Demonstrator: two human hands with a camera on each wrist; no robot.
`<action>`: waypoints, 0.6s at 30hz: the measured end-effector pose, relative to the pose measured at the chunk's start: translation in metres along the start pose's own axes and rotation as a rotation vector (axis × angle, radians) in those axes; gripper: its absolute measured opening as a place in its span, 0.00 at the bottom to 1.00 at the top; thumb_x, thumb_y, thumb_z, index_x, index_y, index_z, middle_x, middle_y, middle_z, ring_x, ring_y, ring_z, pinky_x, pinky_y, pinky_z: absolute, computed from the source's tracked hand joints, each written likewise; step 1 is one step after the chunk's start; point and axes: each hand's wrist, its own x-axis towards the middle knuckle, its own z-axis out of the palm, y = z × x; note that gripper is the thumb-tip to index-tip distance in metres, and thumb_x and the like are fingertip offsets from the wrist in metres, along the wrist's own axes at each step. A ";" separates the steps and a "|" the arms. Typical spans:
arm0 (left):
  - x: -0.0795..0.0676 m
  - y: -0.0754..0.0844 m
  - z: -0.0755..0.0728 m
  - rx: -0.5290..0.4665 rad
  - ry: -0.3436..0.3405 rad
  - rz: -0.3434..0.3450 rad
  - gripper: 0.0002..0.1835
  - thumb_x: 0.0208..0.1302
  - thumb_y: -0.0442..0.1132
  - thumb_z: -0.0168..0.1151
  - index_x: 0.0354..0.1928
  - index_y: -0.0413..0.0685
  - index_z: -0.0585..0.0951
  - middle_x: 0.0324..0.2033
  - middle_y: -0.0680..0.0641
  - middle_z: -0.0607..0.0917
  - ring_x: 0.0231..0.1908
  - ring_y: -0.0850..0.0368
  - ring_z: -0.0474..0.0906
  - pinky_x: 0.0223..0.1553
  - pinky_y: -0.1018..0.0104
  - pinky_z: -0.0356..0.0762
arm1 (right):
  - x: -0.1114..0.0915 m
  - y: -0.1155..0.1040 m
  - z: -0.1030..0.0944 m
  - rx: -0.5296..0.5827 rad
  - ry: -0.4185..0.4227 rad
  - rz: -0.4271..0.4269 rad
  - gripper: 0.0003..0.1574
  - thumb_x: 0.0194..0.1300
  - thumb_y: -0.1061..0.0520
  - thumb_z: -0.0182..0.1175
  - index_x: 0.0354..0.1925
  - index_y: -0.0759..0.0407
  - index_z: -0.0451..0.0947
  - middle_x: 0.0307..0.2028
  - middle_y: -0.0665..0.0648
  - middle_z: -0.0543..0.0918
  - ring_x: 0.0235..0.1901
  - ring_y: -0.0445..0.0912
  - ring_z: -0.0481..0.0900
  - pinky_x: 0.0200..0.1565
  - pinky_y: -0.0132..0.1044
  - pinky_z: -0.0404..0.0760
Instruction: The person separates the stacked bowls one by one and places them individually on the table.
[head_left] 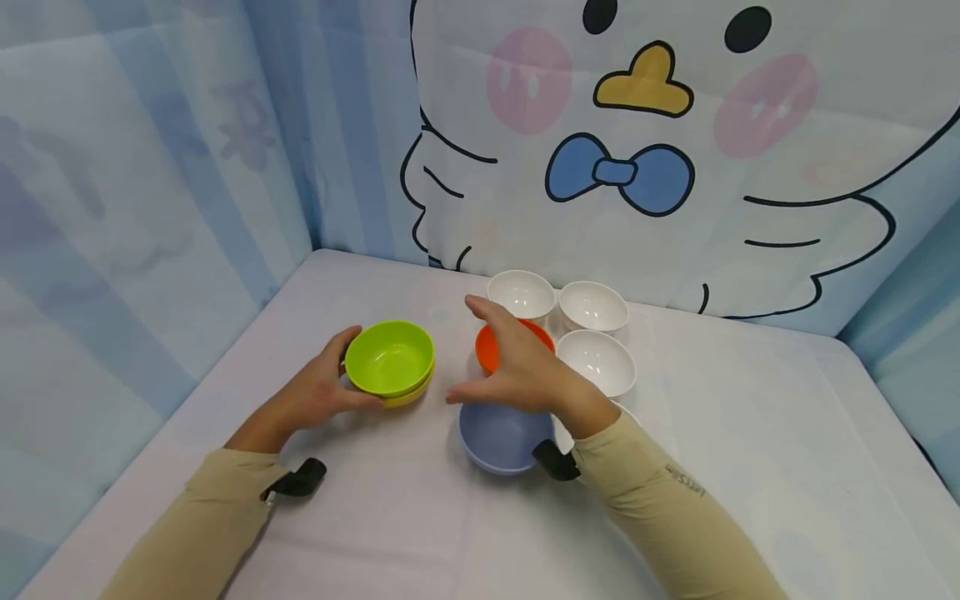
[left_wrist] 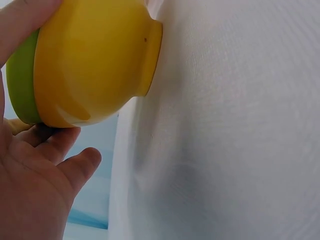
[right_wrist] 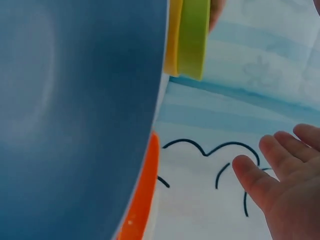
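Note:
My left hand [head_left: 318, 393] grips a stack of two bowls at its left side, thumb at the near edge and fingers round the far side. The upper one is a lime green bowl [head_left: 389, 360], nested in a yellow bowl [left_wrist: 95, 60] whose foot shows close to the tabletop in the left wrist view. To the right, my right hand [head_left: 525, 360] is held with thumb and fingers spread and nothing between them. It overlaps an orange bowl [head_left: 487, 348] in the head view. A periwinkle blue bowl [head_left: 501, 440] stands just nearer, below that hand.
Several white bowls stand right of and behind the coloured ones, among them a far white bowl [head_left: 521, 293]; one is mostly hidden by the right wrist. The table [head_left: 735, 417] has a pale cloth. A printed curtain [head_left: 480, 200] hangs along its back edge.

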 end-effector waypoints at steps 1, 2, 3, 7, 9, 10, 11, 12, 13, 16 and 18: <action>0.000 0.001 0.000 0.000 0.001 -0.010 0.63 0.52 0.44 0.79 0.77 0.35 0.43 0.75 0.32 0.51 0.72 0.32 0.51 0.69 0.38 0.53 | 0.003 0.000 0.002 -0.002 -0.012 0.004 0.69 0.50 0.41 0.77 0.78 0.58 0.49 0.74 0.57 0.60 0.72 0.50 0.59 0.70 0.50 0.61; 0.000 0.001 0.000 0.000 0.001 -0.015 0.63 0.52 0.44 0.79 0.77 0.35 0.43 0.75 0.32 0.51 0.72 0.32 0.51 0.69 0.38 0.53 | 0.006 0.001 0.004 -0.005 -0.021 0.007 0.69 0.50 0.40 0.76 0.78 0.58 0.49 0.74 0.57 0.60 0.72 0.51 0.59 0.69 0.50 0.62; 0.000 0.001 0.000 0.000 0.003 -0.023 0.63 0.52 0.44 0.79 0.77 0.36 0.43 0.75 0.32 0.51 0.73 0.32 0.51 0.69 0.39 0.53 | 0.009 0.001 0.006 -0.007 -0.033 0.009 0.69 0.51 0.39 0.76 0.78 0.58 0.49 0.74 0.57 0.60 0.72 0.51 0.59 0.69 0.50 0.62; 0.001 0.001 0.002 0.000 0.008 -0.029 0.63 0.53 0.43 0.79 0.77 0.36 0.43 0.75 0.32 0.52 0.72 0.33 0.51 0.69 0.39 0.53 | 0.020 0.003 0.015 -0.025 -0.069 0.036 0.69 0.51 0.38 0.76 0.78 0.58 0.50 0.74 0.57 0.60 0.71 0.51 0.60 0.69 0.49 0.62; 0.001 0.001 0.002 0.002 0.011 -0.026 0.62 0.53 0.43 0.79 0.77 0.36 0.43 0.75 0.32 0.52 0.72 0.33 0.52 0.69 0.39 0.54 | 0.026 0.003 0.020 -0.032 -0.085 0.050 0.69 0.51 0.38 0.76 0.78 0.58 0.50 0.75 0.57 0.59 0.71 0.50 0.60 0.69 0.49 0.63; 0.001 0.000 0.002 0.002 0.011 -0.022 0.62 0.53 0.43 0.79 0.77 0.35 0.43 0.75 0.32 0.52 0.72 0.33 0.52 0.69 0.39 0.54 | 0.030 0.002 0.022 -0.038 -0.092 0.056 0.69 0.51 0.38 0.76 0.78 0.58 0.50 0.75 0.57 0.59 0.71 0.50 0.60 0.69 0.48 0.63; 0.001 0.000 0.002 0.002 0.011 -0.021 0.62 0.53 0.43 0.79 0.77 0.35 0.44 0.75 0.32 0.52 0.72 0.33 0.52 0.69 0.39 0.54 | 0.033 0.002 0.025 -0.044 -0.098 0.061 0.69 0.51 0.37 0.75 0.78 0.58 0.50 0.75 0.56 0.59 0.71 0.50 0.60 0.69 0.48 0.63; 0.001 0.000 0.002 0.002 0.010 -0.016 0.62 0.53 0.43 0.78 0.77 0.35 0.43 0.75 0.32 0.52 0.72 0.33 0.53 0.69 0.39 0.54 | 0.037 0.001 0.026 -0.047 -0.105 0.064 0.69 0.51 0.37 0.75 0.78 0.58 0.50 0.75 0.56 0.59 0.71 0.50 0.60 0.69 0.48 0.63; 0.000 0.000 0.002 -0.002 0.010 -0.013 0.62 0.53 0.43 0.78 0.77 0.35 0.44 0.75 0.32 0.53 0.72 0.33 0.53 0.69 0.39 0.54 | 0.040 0.000 0.028 -0.044 -0.111 0.066 0.69 0.51 0.37 0.75 0.78 0.58 0.50 0.75 0.56 0.58 0.72 0.50 0.59 0.69 0.48 0.63; -0.001 0.000 0.001 -0.010 0.008 -0.004 0.61 0.54 0.43 0.78 0.77 0.34 0.44 0.74 0.31 0.53 0.72 0.33 0.54 0.69 0.38 0.54 | 0.048 -0.002 0.033 -0.032 -0.132 0.069 0.69 0.51 0.37 0.75 0.78 0.58 0.50 0.75 0.55 0.57 0.73 0.49 0.57 0.69 0.48 0.62; -0.001 0.000 0.001 -0.016 0.006 0.003 0.61 0.54 0.42 0.78 0.77 0.34 0.44 0.74 0.31 0.53 0.71 0.33 0.54 0.69 0.38 0.55 | 0.053 -0.003 0.036 -0.019 -0.148 0.075 0.68 0.51 0.38 0.75 0.78 0.57 0.49 0.76 0.56 0.57 0.73 0.49 0.56 0.70 0.49 0.62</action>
